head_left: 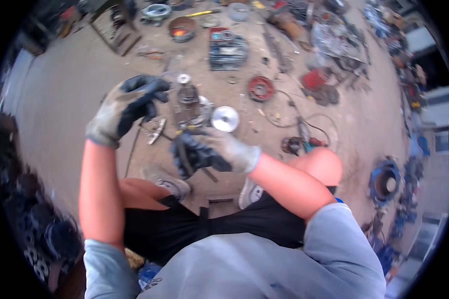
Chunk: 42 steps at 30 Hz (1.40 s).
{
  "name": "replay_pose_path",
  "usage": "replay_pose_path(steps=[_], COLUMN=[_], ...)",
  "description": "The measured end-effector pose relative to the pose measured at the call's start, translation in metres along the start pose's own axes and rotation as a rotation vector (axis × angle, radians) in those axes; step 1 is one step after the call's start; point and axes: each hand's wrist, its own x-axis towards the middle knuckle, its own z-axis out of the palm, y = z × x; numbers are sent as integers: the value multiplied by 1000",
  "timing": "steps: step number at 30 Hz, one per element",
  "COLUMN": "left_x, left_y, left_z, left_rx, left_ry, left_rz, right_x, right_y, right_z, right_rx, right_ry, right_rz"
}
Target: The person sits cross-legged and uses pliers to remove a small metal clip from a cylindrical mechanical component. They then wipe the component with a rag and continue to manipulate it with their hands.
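Observation:
My left hand (132, 104), in a pale work glove with dark-coated palm and fingers, is raised with its fingers bent and apart. I see nothing between them. Just right of it stands an upright metal motor assembly (187, 102) with a shaft and a light round end on top. My right hand (207, 149), in a matching glove, is closed around a dark rod (209, 174) in front of the assembly; blur hides its kind. A shiny metal disc (225, 119) lies beside the assembly. Below my left hand is a flat metal piece (157, 131).
A finned motor housing (228, 52), a red ring-shaped part (261, 88) and a round rusty pan (182, 30) lie farther off. A corded power tool (304, 142) rests near my right knee. Scrap parts (339, 42) pile up at far right. My shoes (172, 182) flank the work spot.

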Motion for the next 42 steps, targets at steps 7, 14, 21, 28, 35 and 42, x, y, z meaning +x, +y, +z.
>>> replay_pose_path(steps=[7, 14, 21, 28, 35, 42], left_x=[-24, -44, -58, -62, -64, -63], left_y=[-6, 2, 0, -10, -16, -16], left_z=[12, 21, 49, 77, 87, 89], left_rx=[38, 129, 205, 360, 500, 283], left_ry=[99, 65, -60, 73, 20, 99], left_rz=[-61, -150, -218, -133, 85, -64], right_x=[-7, -36, -61, -72, -80, -86], right_y=[23, 24, 37, 35, 16, 24], right_z=[8, 26, 5, -7, -11, -9], right_rx=[-149, -83, -717, -436, -415, -1588], right_ry=[-76, -104, -4, -59, -99, 368], right_rz=[90, 214, 287, 367, 417, 15])
